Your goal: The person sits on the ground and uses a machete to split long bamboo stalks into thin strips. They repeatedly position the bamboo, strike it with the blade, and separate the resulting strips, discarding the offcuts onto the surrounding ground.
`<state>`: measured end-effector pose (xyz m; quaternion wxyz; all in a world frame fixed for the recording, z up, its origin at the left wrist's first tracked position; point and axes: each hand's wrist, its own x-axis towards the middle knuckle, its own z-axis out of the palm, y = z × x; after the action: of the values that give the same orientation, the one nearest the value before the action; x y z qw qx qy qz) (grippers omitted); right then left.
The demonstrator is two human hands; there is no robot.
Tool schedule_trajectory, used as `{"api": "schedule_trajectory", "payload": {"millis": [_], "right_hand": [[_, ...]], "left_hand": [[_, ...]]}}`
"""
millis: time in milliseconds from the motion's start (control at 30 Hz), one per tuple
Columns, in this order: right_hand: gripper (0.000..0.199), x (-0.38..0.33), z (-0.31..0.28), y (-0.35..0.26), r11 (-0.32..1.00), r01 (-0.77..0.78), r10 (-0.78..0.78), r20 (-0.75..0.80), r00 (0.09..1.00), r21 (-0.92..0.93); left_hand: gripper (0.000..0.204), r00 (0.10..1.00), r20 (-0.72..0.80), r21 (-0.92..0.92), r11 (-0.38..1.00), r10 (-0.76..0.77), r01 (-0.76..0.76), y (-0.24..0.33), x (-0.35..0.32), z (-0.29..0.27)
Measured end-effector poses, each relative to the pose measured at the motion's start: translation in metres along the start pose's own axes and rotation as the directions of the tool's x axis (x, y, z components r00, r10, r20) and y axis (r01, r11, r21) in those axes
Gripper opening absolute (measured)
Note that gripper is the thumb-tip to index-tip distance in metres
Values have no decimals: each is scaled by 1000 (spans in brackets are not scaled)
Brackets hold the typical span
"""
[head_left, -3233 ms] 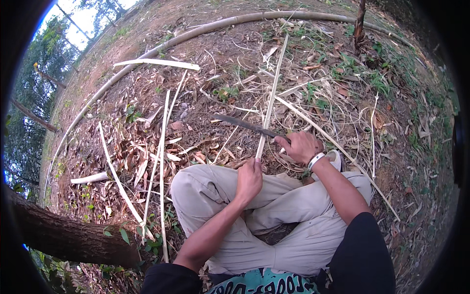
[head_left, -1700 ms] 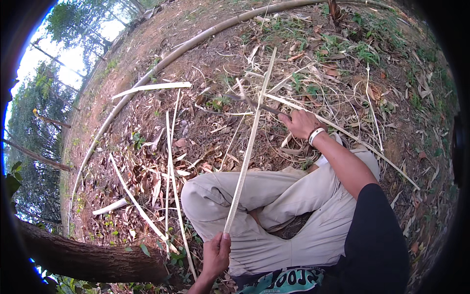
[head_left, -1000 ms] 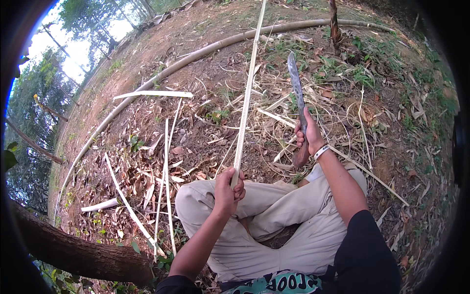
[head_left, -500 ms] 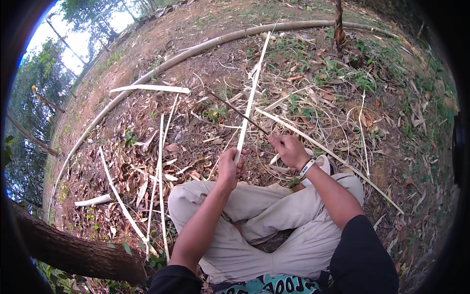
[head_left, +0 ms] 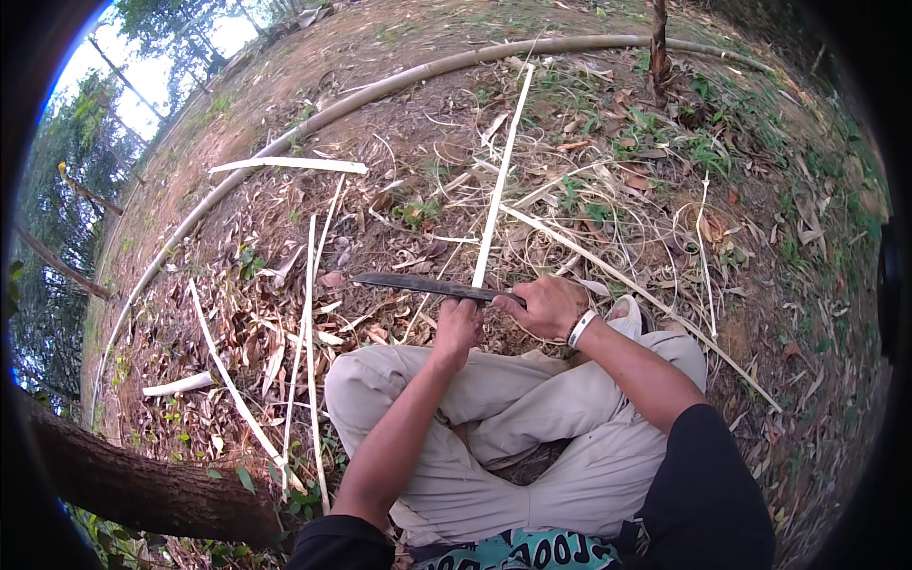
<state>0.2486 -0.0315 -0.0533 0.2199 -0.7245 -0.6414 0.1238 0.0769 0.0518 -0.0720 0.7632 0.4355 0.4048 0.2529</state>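
Observation:
My left hand is closed round the near end of a long pale bamboo strip, which points away from me over the ground. In my right hand is the handle of a dark-bladed knife. The blade lies crosswise over the strip, just beyond my left fingers, its tip pointing left. Whether the edge bites into the strip cannot be seen. Another pale strip slants across the ground beyond my right hand and past my right knee.
Several split strips lie to my left, and a flat pale piece sits farther off. A long bamboo pole curves across the far ground. A thick trunk is at lower left; thin shavings and dry leaves cover the slope.
The knife has swung from pointing away from me to lying crosswise over the strip. My right hand has moved left and slightly nearer, close to my left hand.

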Motion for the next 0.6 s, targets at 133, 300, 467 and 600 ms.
{"api": "schedule_trajectory", "payload": {"millis": [133,300,467,600], "right_hand": [[67,-3,-9,2,1000,8,-9,-10,1000,-24],[69,1,-12,19,993,0,-9,-78,997,-115],[73,7,-4,30,981,-4,-5,-43,999,-195],[76,17,-30,61,972,-209,202,-70,977,-105]], "left_hand": [[22,999,33,121,992,24,-28,-4,-10,-1],[22,996,86,99,994,38,-47,8,-23,6],[23,995,94,62,998,-21,15,12,-33,1],[25,993,100,74,996,-63,56,25,-55,-5]]}}
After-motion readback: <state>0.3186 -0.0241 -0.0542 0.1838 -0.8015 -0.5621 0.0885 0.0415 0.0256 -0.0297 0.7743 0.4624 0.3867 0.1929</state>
